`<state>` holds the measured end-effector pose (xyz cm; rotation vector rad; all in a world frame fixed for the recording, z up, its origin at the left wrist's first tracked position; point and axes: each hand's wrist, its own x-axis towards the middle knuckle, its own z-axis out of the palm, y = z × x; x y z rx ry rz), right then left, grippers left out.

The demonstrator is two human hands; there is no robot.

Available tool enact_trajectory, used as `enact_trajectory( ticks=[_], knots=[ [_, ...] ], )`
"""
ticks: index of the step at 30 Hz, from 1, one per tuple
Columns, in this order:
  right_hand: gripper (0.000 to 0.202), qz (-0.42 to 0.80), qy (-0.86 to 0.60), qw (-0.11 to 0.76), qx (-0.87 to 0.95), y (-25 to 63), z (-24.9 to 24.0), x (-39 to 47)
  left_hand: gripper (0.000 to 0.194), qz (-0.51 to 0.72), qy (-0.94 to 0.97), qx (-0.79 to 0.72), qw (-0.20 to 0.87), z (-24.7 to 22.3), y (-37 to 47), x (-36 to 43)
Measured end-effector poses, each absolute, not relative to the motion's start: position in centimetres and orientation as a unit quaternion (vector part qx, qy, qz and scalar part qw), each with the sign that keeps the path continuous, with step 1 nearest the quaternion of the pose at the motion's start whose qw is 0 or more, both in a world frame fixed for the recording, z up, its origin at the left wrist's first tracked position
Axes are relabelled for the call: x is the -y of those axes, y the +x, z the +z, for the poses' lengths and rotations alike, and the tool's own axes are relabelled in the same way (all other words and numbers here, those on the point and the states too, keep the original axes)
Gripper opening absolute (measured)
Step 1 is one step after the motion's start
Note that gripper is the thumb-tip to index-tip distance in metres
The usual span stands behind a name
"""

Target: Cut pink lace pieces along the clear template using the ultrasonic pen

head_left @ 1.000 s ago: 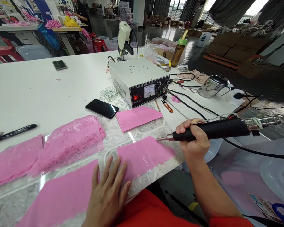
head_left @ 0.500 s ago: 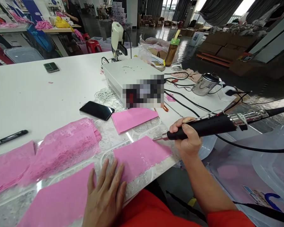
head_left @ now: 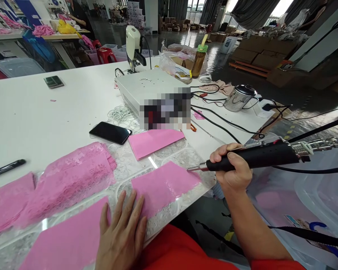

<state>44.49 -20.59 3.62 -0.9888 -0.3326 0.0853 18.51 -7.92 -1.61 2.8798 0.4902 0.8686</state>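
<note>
My left hand (head_left: 122, 228) lies flat with fingers spread, its fingertips over the left end of a small pink fabric piece (head_left: 163, 183) and its thumb side over a larger pink piece (head_left: 64, 238). A black handheld ultrasonic welder (head_left: 267, 155) with a narrow metal tip is gripped in my right hand (head_left: 232, 168). The tip points left and meets the small piece's upper right edge; whether it presses down I cannot tell. Farther left lies a pile of pink lace (head_left: 76, 168). Folded pink sheets (head_left: 154, 144) rest behind the small piece.
Behind the fabric stand a grey metal box (head_left: 152, 84) with cables, a black phone (head_left: 109, 133) and tangled white cord (head_left: 121, 114). A marker (head_left: 7, 168) lies far left. To the right are a lidded glass jug (head_left: 239, 97) and, beyond the table edge, clear plastic bins (head_left: 321, 195).
The welder's tip has slid right along the small fabric piece's upper edge, my right hand moving with it. My left hand stays on the fabric. The whole view has shifted slightly.
</note>
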Motion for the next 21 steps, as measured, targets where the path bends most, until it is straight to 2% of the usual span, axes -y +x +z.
enact_trajectory(
  ticks=[8,21],
  knots=[
    [0.011,0.044,-0.465,0.867,0.174,44.4,3.6,20.2,0.060,0.258,0.957,-0.133,-0.016,-1.9,18.1,7.3],
    [0.013,0.007,-0.475,0.869,0.137,45.2,3.7,23.3,0.061,0.254,0.959,-0.122,-0.021,-2.1,18.1,7.1]
  ],
)
